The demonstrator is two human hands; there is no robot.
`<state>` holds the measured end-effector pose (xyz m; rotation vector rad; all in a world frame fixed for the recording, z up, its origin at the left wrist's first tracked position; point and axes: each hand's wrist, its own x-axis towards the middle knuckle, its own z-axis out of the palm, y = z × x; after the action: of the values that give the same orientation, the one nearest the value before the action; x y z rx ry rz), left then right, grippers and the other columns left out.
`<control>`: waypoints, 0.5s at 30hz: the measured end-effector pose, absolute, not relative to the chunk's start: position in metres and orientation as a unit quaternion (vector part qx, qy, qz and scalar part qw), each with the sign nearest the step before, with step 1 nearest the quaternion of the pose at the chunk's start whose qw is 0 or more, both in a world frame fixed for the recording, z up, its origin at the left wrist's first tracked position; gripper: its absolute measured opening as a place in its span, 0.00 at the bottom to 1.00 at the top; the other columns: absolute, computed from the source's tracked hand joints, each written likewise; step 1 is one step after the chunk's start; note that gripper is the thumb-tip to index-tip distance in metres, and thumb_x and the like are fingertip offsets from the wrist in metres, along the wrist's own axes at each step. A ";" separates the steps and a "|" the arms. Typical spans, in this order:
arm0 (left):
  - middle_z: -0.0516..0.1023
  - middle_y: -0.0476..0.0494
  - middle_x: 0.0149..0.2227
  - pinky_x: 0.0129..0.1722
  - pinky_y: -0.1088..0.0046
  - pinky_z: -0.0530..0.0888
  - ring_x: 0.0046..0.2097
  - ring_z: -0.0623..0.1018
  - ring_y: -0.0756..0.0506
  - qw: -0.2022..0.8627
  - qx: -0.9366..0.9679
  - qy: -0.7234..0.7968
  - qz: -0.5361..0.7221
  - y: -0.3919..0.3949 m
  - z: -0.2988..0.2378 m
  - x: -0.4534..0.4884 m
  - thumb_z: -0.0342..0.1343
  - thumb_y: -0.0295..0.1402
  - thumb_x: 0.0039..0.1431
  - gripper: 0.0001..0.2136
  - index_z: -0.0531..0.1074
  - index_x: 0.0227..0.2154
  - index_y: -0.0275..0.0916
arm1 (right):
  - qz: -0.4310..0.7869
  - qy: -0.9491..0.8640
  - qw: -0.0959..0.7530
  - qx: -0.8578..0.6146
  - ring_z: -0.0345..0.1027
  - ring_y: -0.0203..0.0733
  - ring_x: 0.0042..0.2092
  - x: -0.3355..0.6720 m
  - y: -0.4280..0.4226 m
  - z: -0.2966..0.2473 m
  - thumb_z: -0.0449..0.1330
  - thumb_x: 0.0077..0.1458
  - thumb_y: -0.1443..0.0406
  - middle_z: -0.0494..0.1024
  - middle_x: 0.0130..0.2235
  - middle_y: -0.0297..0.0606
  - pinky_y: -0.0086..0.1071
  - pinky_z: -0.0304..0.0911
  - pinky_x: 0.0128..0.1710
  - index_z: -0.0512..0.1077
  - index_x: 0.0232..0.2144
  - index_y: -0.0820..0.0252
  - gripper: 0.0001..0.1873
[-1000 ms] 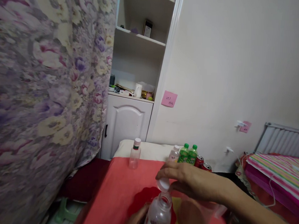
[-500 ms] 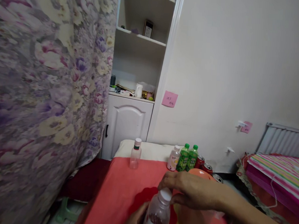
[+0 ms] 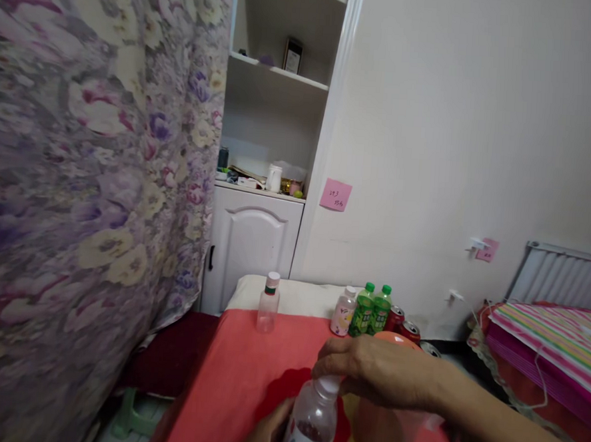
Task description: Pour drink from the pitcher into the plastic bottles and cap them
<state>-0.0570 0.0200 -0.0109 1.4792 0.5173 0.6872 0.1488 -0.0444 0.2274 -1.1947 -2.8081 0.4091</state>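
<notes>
A clear plastic bottle (image 3: 310, 422) with a fruit-patterned label and a white cap (image 3: 326, 385) stands upright at the bottom middle of the view. From its left side my left hand (image 3: 265, 432) grips the body, partly cut off by the frame's lower edge. My right hand (image 3: 371, 366) reaches over from the right, its fingers closed round the white cap, which they partly cover. Beneath my right forearm is an orange-rimmed, see-through container (image 3: 387, 430), largely hidden.
On the red tablecloth (image 3: 236, 377) stand a clear capped bottle (image 3: 268, 309), a pink-labelled bottle (image 3: 343, 314) and two green bottles (image 3: 364, 312). Several cans (image 3: 409, 331) are to their right. A floral curtain (image 3: 98, 169) hangs at left; a white cabinet (image 3: 254, 245) is behind.
My right hand's fingers have come down onto the white cap, covering more of it. My left hand and the bottle have barely moved.
</notes>
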 end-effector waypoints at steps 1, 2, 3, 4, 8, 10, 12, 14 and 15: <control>0.68 0.36 0.65 0.64 0.49 0.62 0.66 0.63 0.28 0.654 0.650 0.237 0.305 0.020 -0.011 -0.057 0.70 0.30 0.39 0.42 0.63 0.61 0.45 | 0.134 -0.912 0.031 -0.387 0.73 0.41 0.48 0.149 -0.044 0.227 0.52 0.60 0.75 0.76 0.51 0.41 0.34 0.67 0.49 0.70 0.54 0.53 0.23; 0.68 0.36 0.65 0.64 0.49 0.62 0.66 0.64 0.28 0.653 0.648 0.243 0.307 0.020 -0.011 -0.057 0.70 0.31 0.38 0.42 0.63 0.61 0.44 | 0.135 -0.912 0.030 -0.387 0.73 0.41 0.48 0.149 -0.044 0.227 0.52 0.60 0.74 0.76 0.51 0.41 0.34 0.67 0.48 0.70 0.54 0.52 0.22; 0.68 0.36 0.65 0.64 0.50 0.62 0.66 0.64 0.28 0.652 0.648 0.244 0.309 0.020 -0.011 -0.057 0.70 0.31 0.38 0.42 0.63 0.61 0.44 | 0.136 -0.912 0.028 -0.386 0.73 0.42 0.47 0.149 -0.043 0.227 0.52 0.61 0.73 0.76 0.50 0.41 0.34 0.67 0.48 0.71 0.54 0.52 0.22; 0.68 0.36 0.65 0.64 0.50 0.62 0.66 0.64 0.28 0.651 0.648 0.243 0.311 0.019 -0.010 -0.057 0.70 0.31 0.37 0.43 0.63 0.61 0.44 | 0.137 -0.912 0.027 -0.385 0.73 0.42 0.48 0.149 -0.043 0.226 0.52 0.61 0.73 0.76 0.50 0.41 0.34 0.67 0.48 0.71 0.53 0.52 0.21; 0.70 0.37 0.64 0.64 0.51 0.63 0.65 0.65 0.29 0.643 0.646 0.250 0.325 0.017 -0.011 -0.056 0.69 0.28 0.37 0.42 0.63 0.60 0.44 | 0.126 -0.912 0.017 -0.390 0.74 0.43 0.47 0.149 -0.040 0.224 0.53 0.61 0.71 0.77 0.50 0.41 0.34 0.67 0.48 0.71 0.52 0.53 0.19; 0.70 0.38 0.63 0.64 0.51 0.63 0.65 0.65 0.29 0.640 0.642 0.264 0.328 0.018 -0.013 -0.056 0.67 0.24 0.37 0.41 0.65 0.60 0.45 | 0.117 -0.908 0.009 -0.402 0.74 0.43 0.46 0.149 -0.039 0.222 0.55 0.59 0.72 0.77 0.49 0.41 0.34 0.66 0.46 0.72 0.50 0.54 0.18; 0.71 0.38 0.63 0.64 0.50 0.63 0.65 0.66 0.28 0.641 0.641 0.269 0.325 0.019 -0.015 -0.056 0.66 0.22 0.36 0.41 0.65 0.59 0.44 | 0.114 -0.904 0.004 -0.413 0.73 0.43 0.46 0.149 -0.039 0.221 0.56 0.57 0.73 0.77 0.49 0.41 0.34 0.66 0.45 0.72 0.49 0.56 0.18; 0.71 0.37 0.62 0.64 0.49 0.63 0.65 0.66 0.28 0.644 0.642 0.260 0.326 0.020 -0.017 -0.055 0.66 0.22 0.36 0.41 0.66 0.59 0.44 | 0.115 -0.901 0.002 -0.419 0.73 0.43 0.46 0.150 -0.040 0.221 0.56 0.56 0.73 0.77 0.49 0.41 0.33 0.65 0.44 0.72 0.47 0.56 0.17; 0.71 0.37 0.63 0.64 0.49 0.63 0.65 0.66 0.28 0.645 0.642 0.254 0.326 0.020 -0.017 -0.055 0.66 0.22 0.36 0.41 0.66 0.59 0.44 | 0.114 -0.900 0.003 -0.421 0.73 0.43 0.45 0.150 -0.041 0.221 0.56 0.56 0.73 0.76 0.49 0.41 0.33 0.65 0.44 0.72 0.47 0.56 0.17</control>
<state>-0.0549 0.0203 -0.0171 1.4618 0.5788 0.7430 0.1495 -0.0410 0.2208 -1.3191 -2.8214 0.3576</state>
